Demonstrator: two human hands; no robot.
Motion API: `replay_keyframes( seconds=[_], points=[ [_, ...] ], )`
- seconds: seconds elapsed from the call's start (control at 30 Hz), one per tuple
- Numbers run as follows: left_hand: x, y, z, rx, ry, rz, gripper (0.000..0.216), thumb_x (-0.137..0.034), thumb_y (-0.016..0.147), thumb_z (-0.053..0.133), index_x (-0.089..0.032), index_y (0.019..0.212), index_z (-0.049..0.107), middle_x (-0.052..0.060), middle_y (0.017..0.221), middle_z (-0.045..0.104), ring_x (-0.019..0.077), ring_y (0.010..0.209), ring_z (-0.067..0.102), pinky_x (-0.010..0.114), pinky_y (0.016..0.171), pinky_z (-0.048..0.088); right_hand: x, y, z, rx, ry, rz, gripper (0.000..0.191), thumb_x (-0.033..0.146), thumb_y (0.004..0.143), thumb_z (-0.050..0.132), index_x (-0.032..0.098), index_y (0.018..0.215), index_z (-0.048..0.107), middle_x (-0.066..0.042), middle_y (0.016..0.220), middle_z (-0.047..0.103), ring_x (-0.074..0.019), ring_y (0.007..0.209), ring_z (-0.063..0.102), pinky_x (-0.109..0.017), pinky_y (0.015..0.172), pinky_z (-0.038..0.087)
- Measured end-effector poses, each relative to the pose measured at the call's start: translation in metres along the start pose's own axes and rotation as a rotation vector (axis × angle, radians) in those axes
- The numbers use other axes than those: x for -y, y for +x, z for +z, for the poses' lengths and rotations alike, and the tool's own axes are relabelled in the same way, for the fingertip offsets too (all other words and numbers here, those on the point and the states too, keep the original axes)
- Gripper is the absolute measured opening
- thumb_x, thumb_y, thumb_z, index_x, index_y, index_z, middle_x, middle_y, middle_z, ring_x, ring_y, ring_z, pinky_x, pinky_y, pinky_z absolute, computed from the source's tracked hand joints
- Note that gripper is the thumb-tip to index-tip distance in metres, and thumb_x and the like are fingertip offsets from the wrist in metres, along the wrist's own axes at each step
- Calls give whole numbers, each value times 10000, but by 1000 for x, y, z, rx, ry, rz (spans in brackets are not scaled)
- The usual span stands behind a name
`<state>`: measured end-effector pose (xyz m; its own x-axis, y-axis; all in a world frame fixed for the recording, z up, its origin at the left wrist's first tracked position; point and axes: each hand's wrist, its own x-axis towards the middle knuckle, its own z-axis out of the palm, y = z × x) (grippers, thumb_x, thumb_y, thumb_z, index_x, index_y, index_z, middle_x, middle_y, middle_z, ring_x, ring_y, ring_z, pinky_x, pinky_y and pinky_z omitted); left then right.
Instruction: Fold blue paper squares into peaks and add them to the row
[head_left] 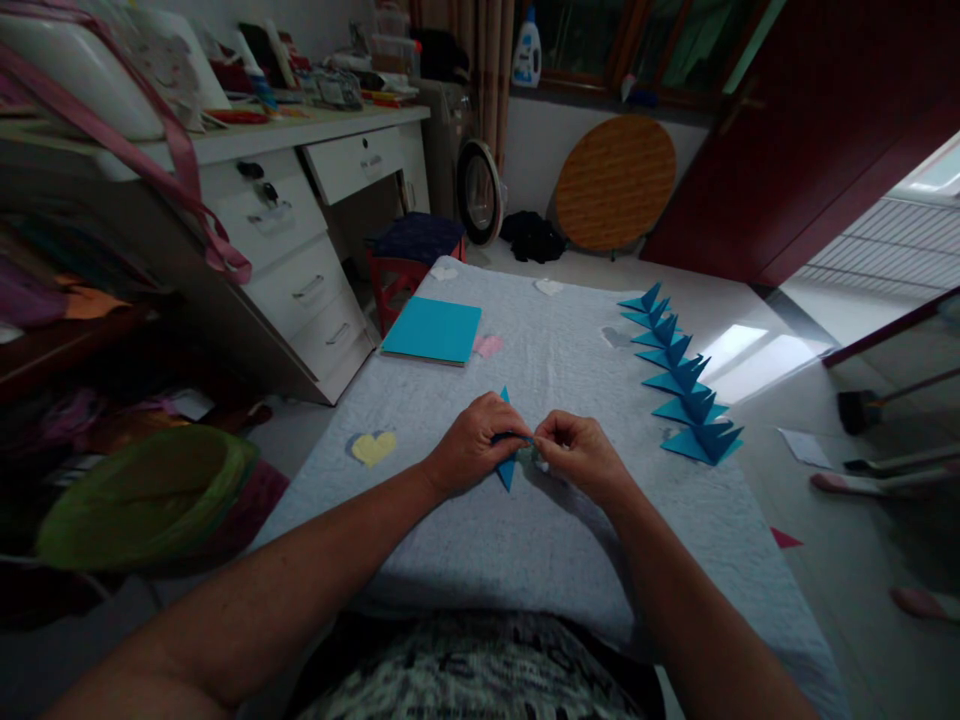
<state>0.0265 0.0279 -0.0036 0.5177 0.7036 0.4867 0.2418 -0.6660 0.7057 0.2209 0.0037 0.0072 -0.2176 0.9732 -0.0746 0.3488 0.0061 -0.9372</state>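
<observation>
Drawers of a white cabinet (300, 250) stand at the far left, with a green basin (142, 500) low beside them. On the cloth-covered desk (540, 540), a yellow heart patch (373, 447) lies near the left edge and a stack of blue sheets (433, 330) sits farther back. At the middle, the left hand (476, 445) and the right hand (581, 455) meet over a folded blue paper piece (508, 470) lying on the cloth. The fingers of both hands are curled tight, pinching it and hiding most of it. To the right, well apart, a row of folded blue triangles (679, 375) runs along the desk's edge.
</observation>
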Motion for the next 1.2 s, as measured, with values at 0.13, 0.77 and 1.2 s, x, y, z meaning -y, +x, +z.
replay_keyframes(
  seconds=[0.13,0.77,1.2],
  points=[
    [-1,1,0,1,-73,-55,71,-182,879,661,-211,847,717,8,793,679,172,836,562,323,817,429,-1,0,1,30,98,42,181,368,717,620,191,699,582,29,585,542,-95,507,472,-223,485,370],
    [-2,4,4,-78,-467,-432,146,-294,776,744,-153,802,716,16,767,683,153,753,610,291,744,481,4,-7,14,-255,-203,-464,60,169,821,544,227,805,552,6,738,571,-133,656,552,-265,636,456],
    [-1,2,4,-87,-435,-411,125,-282,777,737,-160,801,721,16,772,687,160,773,619,296,761,490,7,-8,15,-304,-292,-510,112,144,819,517,223,750,556,-4,719,586,-142,660,553,-274,643,444]
  ],
)
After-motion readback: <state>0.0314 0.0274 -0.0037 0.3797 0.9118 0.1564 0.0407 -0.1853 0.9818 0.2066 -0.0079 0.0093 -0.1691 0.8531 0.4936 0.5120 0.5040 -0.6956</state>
